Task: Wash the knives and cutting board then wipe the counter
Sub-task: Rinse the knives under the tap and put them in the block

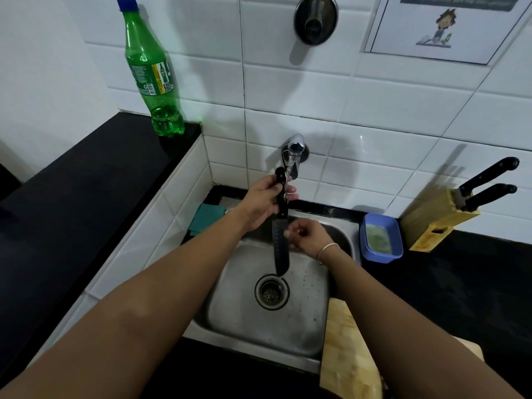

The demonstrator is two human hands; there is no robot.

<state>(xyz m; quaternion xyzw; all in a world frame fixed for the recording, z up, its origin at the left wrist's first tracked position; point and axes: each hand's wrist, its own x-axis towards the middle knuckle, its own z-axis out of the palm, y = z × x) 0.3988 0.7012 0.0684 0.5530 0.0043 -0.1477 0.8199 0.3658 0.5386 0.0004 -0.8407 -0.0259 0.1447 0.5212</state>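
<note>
My left hand (263,204) grips the black handle of a knife (281,249) under the running tap (294,155), with the blade pointing down over the steel sink (244,318). My right hand (306,236) has curled fingers touching the right side of the blade just below the handle. A wooden cutting board (345,349) leans at the sink's right front edge, partly hidden by my right forearm. Two black-handled knives (486,182) stand in a wooden knife block (437,223) on the black counter (475,283) at the right.
A green plastic bottle (152,76) stands on the raised black ledge at the left. A green sponge or cloth (205,218) lies at the sink's back left corner. A blue tub (381,241) with pale green contents sits right of the sink. The drain (271,291) is open.
</note>
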